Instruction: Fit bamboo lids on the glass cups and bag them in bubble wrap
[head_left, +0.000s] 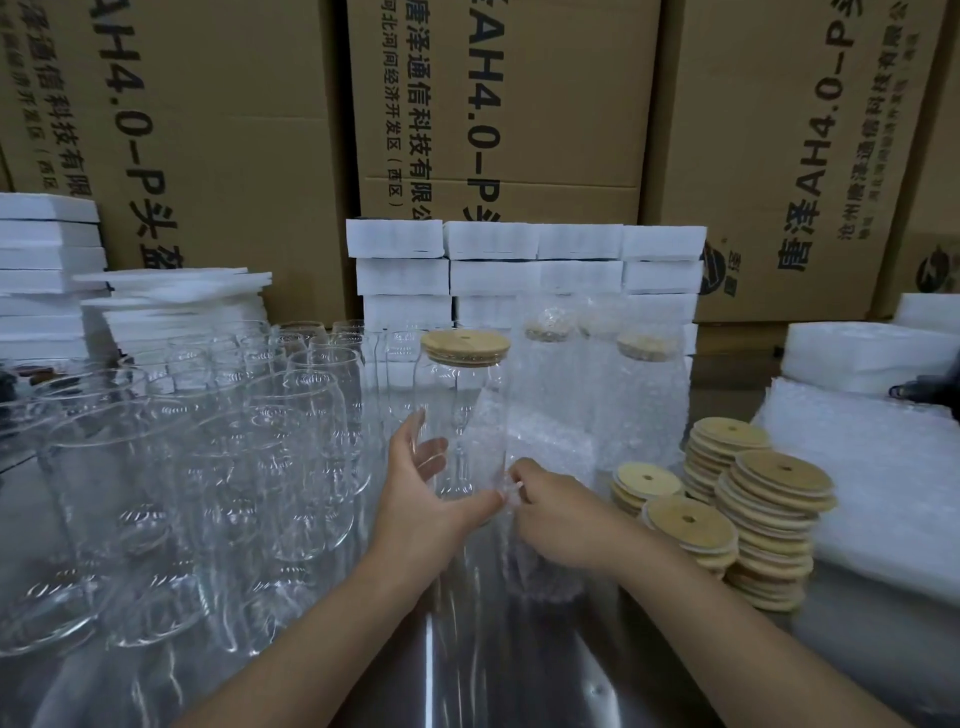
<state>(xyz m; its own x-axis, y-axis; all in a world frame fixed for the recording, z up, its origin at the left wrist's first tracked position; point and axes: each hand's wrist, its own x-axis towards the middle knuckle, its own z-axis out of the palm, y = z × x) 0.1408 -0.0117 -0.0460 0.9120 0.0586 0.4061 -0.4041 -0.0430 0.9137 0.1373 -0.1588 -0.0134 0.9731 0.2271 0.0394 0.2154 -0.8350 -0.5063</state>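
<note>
A clear glass cup (467, 410) with a bamboo lid (465, 345) stands upright at the centre of the table. My left hand (431, 493) wraps its lower left side, fingers visible through the glass. My right hand (556, 514) pinches the edge of a bubble wrap bag (545, 447) against the cup's lower right side. Several bare glass cups (208, 431) crowd the left half of the table. Stacks of bamboo lids (769, 499) stand to the right of my right hand. Wrapped, lidded cups (639, 395) stand behind the bag.
A pile of bubble wrap bags (878, 478) lies at the right edge. White foam boxes (524, 270) are stacked at the back centre, and foam sheets (171, 291) at the back left. Tall cardboard cartons (498, 104) wall off the rear. The tabletop (519, 675) is shiny metal.
</note>
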